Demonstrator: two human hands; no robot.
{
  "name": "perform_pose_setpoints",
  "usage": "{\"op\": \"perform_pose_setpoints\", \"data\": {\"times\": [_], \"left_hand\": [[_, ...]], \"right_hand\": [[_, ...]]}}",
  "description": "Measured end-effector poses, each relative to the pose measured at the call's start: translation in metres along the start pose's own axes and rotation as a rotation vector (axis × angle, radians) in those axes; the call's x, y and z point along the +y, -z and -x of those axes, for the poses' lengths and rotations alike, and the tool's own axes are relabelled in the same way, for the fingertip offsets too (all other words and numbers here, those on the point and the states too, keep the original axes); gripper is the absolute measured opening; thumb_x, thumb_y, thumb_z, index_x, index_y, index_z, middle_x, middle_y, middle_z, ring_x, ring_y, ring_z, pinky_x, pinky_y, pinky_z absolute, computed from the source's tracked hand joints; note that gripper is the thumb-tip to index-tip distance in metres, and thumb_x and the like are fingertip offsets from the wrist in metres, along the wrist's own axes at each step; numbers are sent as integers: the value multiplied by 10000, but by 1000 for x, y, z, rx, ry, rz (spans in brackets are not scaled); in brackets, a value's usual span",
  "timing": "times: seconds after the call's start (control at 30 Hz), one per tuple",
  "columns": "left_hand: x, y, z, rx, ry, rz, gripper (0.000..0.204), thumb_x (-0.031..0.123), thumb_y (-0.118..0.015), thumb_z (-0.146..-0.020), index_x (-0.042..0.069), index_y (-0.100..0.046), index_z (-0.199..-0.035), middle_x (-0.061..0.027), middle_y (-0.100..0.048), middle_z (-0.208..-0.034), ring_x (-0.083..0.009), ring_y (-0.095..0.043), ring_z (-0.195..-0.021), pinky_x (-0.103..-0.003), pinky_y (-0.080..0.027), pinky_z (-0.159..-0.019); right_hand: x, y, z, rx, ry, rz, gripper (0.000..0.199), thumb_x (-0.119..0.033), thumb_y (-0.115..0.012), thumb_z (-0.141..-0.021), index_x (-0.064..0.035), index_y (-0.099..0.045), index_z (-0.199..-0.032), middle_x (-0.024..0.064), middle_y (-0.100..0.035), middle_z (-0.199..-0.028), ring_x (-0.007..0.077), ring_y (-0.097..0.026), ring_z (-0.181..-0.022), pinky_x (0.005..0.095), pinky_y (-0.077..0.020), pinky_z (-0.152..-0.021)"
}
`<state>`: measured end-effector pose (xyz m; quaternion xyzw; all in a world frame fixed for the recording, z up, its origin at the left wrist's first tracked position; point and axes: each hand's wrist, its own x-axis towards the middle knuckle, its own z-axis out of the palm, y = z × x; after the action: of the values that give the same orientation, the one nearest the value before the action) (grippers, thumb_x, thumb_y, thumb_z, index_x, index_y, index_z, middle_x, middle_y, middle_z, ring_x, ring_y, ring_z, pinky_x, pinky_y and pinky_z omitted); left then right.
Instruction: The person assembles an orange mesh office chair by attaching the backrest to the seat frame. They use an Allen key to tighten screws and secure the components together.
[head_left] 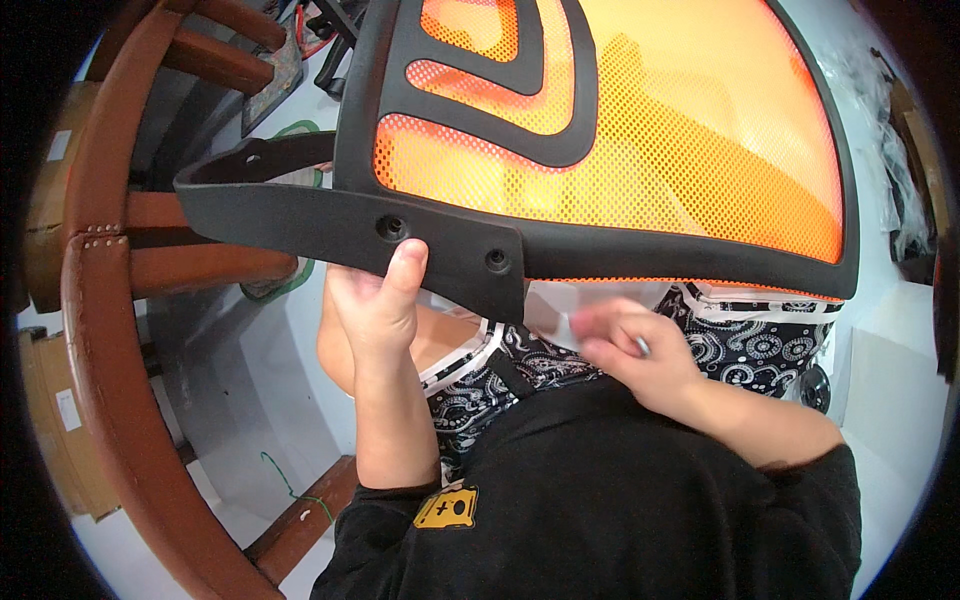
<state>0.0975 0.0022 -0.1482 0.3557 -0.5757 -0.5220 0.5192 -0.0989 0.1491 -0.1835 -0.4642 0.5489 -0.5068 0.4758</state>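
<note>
My left hand [375, 300] grasps the black frame of an orange mesh chair back [620, 130] at twelve o'clock; my right hand [630, 345] pinches a small, blurred object

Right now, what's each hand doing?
Left hand: gripping the black plastic frame of the orange mesh chair back.
Right hand: blurred, pinching a small object; cannot identify it.

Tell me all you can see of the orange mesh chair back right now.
The chair back is a black plastic-looking frame filled with orange see-through mesh, crossed by curved black ribs. A black bracket arm runs from its lower edge to the left, with two round holes near the corner. It is held up close to the camera, tilted. The left hand grips the lower edge, thumb just below one hole. The right hand, blurred, is just under the edge holding something small; contact with the frame cannot be told.
</note>
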Motion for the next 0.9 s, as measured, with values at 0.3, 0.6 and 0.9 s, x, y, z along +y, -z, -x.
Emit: {"op": "perform_pose_setpoints", "data": {"times": [0.3, 0.6, 0.9], "left_hand": [[5, 6, 0, 58, -11, -40, 475, 72, -679, -721, -38, -470, -1134, -93, -531, -1071, -179, -513, -959, -312, -398, -878], [-22, 55, 4, 127, 120, -45, 385, 110, -613, -807, -99, -490, -1105, -141, -556, -1082, -221, -567, -930, -370, -471, -838], [-33, 64, -3, 36, 126, -19, 430, 194, -587, -843, -73, -450, -1151, -149, -535, -1118, -234, -541, -986, -352, -452, -870]], "right_hand": [[-91, 191, 49, 110, 290, -363, 333, -357, -649, -780, -132, -404, -797, -44, -326, -593, 76, -318, -493, 238, -307, -499], [43, 367, 142, 1280, -260, 147, 221, -304, -426, -892, -123, -492, -1001, 7, -481, -689, 133, -488, -642, 320, -424, -597], [213, 402, 259, 1209, -1105, 962, 252, -207, -483, -769, -104, -651, -926, 143, -640, -894, 242, -612, -838, 355, -475, -706]]}}
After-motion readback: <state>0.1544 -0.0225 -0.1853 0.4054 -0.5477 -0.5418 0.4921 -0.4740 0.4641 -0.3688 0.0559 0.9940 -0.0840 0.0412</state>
